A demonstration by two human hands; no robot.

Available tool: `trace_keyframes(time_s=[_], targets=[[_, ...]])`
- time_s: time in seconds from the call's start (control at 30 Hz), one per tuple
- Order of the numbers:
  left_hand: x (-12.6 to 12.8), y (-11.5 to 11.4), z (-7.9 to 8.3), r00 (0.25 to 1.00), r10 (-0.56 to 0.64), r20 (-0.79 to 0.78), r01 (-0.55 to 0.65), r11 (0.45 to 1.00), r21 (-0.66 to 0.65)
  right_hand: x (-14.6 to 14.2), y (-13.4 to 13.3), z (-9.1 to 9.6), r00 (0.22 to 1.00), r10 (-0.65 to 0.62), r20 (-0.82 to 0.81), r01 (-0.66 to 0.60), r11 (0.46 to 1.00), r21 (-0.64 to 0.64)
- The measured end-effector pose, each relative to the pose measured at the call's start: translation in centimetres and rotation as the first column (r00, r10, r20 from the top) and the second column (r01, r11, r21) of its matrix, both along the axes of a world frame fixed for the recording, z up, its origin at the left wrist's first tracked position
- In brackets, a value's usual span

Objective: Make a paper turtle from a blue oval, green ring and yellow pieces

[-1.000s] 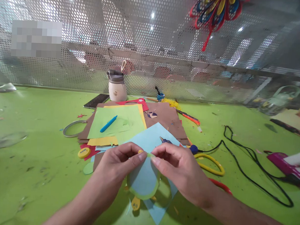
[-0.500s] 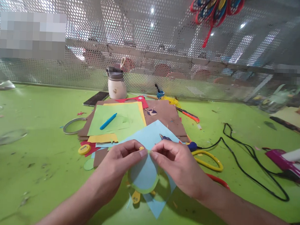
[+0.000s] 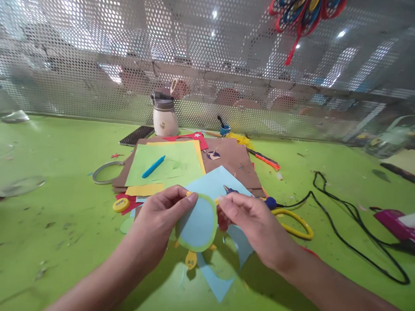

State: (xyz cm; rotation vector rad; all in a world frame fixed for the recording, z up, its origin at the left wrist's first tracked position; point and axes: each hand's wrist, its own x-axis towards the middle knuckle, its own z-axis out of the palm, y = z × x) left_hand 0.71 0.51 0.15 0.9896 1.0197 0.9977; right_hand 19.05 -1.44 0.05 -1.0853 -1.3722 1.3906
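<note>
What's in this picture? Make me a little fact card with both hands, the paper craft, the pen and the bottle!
Left hand: pinching the paper craft
Right hand: beside its edge; touching or not, unclear
Craft: light-blue oval, green rim, yellow head with eyes
Blue pen: lying on a light-green sheet
Bottle: upright, white, grey top

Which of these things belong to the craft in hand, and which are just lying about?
Seemingly in the job: paper turtle, held in the left hand; cut blue paper.
Seemingly just around: blue marker; grey-lidded white bottle; yellow disc.
</note>
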Motion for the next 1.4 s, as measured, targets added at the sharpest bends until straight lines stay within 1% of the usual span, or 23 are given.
trace_keyframes(time_s=[0.07, 0.13, 0.3, 0.43, 0.5, 0.6, 0.67, 0.73, 0.87, 0.97, 1.07, 1.17, 1.27, 1.4], targets=[[0.0, -0.1, 0.0, 1.0, -0.007, 0.0, 0.007, 1.0, -0.003, -0.2, -0.2, 0.3, 0.998, 0.029, 0.053, -0.028, 0.999, -0.026], [0.0, -0.1, 0.1, 1.0, -0.001, 0.002, 0.001, 1.0, -0.013, -0.3, -0.4, 0.4, 0.997, 0.026, 0.073, -0.023, 0.999, -0.044], [0.3, 0.0, 0.3, 0.999, 0.021, 0.044, -0.019, 0.998, -0.058, -0.3, -0.2, 0.0, 0.998, 0.012, 0.061, -0.01, 0.999, -0.045], [0.4, 0.1, 0.4, 0.998, 0.008, 0.065, -0.002, 0.995, -0.097, -0.3, 0.0, -0.2, 0.999, 0.017, 0.048, -0.014, 0.998, -0.056], [0.5, 0.2, 0.5, 0.998, -0.018, 0.067, 0.025, 0.994, -0.107, -0.2, 0.1, -0.4, 0.998, 0.021, 0.051, -0.018, 0.998, -0.058], [0.5, 0.2, 0.6, 0.998, -0.034, 0.056, 0.039, 0.995, -0.091, 0.0, 0.2, -0.7, 1.0, 0.027, 0.016, -0.026, 0.999, -0.041], [0.4, 0.2, 0.6, 0.998, -0.012, 0.057, 0.016, 0.998, -0.059, 0.0, 0.1, -0.8, 0.999, 0.022, -0.044, -0.024, 0.999, -0.043], [0.3, 0.2, 0.6, 0.998, 0.02, 0.064, -0.018, 0.999, -0.027, 0.0, 0.0, -0.7, 0.997, 0.042, -0.065, -0.046, 0.997, -0.06], [0.1, 0.2, 0.3, 0.995, 0.039, 0.093, -0.041, 0.999, 0.015, -0.4, -0.7, -0.3, 0.993, 0.109, 0.052, -0.106, 0.993, -0.059], [-0.1, 0.1, 0.3, 0.992, 0.036, 0.12, -0.038, 0.999, 0.017, -0.7, -0.9, -0.2, 0.99, 0.09, 0.11, -0.087, 0.996, -0.036], [-0.1, -0.1, 0.3, 0.99, 0.035, 0.14, -0.036, 0.999, 0.001, -0.8, -1.0, -0.2, 0.99, 0.061, 0.126, -0.057, 0.998, -0.035], [-0.3, -0.1, 0.4, 0.99, -0.002, 0.144, 0.0, 1.0, 0.012, -0.7, -1.1, -0.4, 0.988, 0.064, 0.14, -0.06, 0.998, -0.034], [-0.6, 0.2, 0.4, 0.991, -0.059, 0.123, 0.053, 0.997, 0.053, -0.5, -1.1, -0.5, 0.982, 0.059, 0.177, -0.058, 0.998, -0.012], [-1.0, 0.7, 0.3, 0.997, -0.05, 0.051, 0.044, 0.994, 0.102, -0.2, -1.0, -0.3, 0.975, 0.026, 0.222, -0.039, 0.998, 0.053]])
